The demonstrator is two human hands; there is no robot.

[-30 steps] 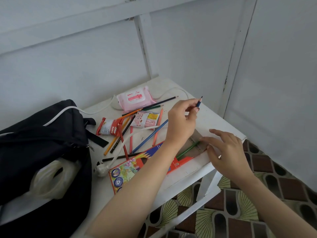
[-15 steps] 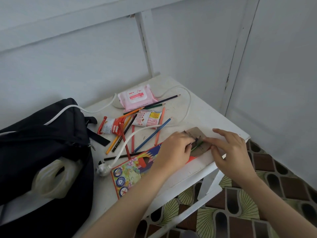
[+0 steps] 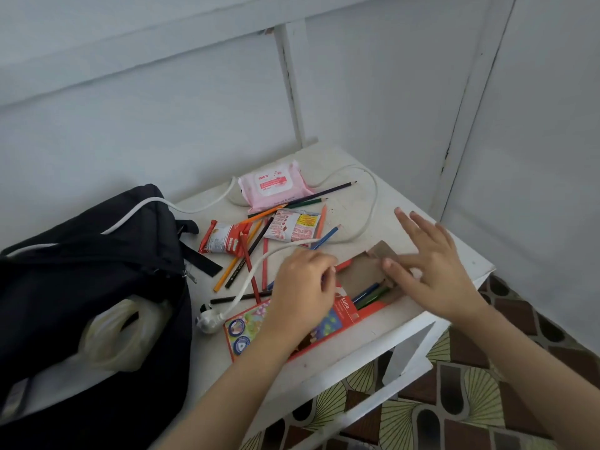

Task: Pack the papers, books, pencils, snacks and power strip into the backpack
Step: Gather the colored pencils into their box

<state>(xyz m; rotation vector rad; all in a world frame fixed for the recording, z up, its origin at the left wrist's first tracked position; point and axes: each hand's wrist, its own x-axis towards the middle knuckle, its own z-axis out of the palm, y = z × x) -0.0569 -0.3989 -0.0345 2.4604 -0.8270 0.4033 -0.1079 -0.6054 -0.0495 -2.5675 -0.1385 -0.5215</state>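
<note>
Left hand (image 3: 303, 287): fingers curled, lying over the middle of the red cardboard pencil box (image 3: 344, 315); too blurred to tell whether anything is held.
Right hand (image 3: 431, 271): fingers spread wide and straight, thumb tip pressing the brown cardboard flap (image 3: 378, 254) at the box's open end; nothing gripped.
Pencil box: flat along the front edge of the white tabletop (image 3: 349, 219), open end toward the right corner, a few blue and green pencils (image 3: 368, 295) showing inside.
Loose coloured pencils (image 3: 249, 266): scattered criss-cross in the middle of the tabletop.
Snacks: red foil packet (image 3: 222, 241) and white-and-red packet (image 3: 292, 225), lying among the loose pencils.
Black fabric backpack (image 3: 97, 271): at the left edge, open, translucent plastic bag (image 3: 120, 336) inside.
White power cord (image 3: 376, 203): looped across the back, running over the backpack; plug (image 3: 207, 321) just beside the box's left end.
Pink wipes pack (image 3: 274, 185): near the back edge.
</note>
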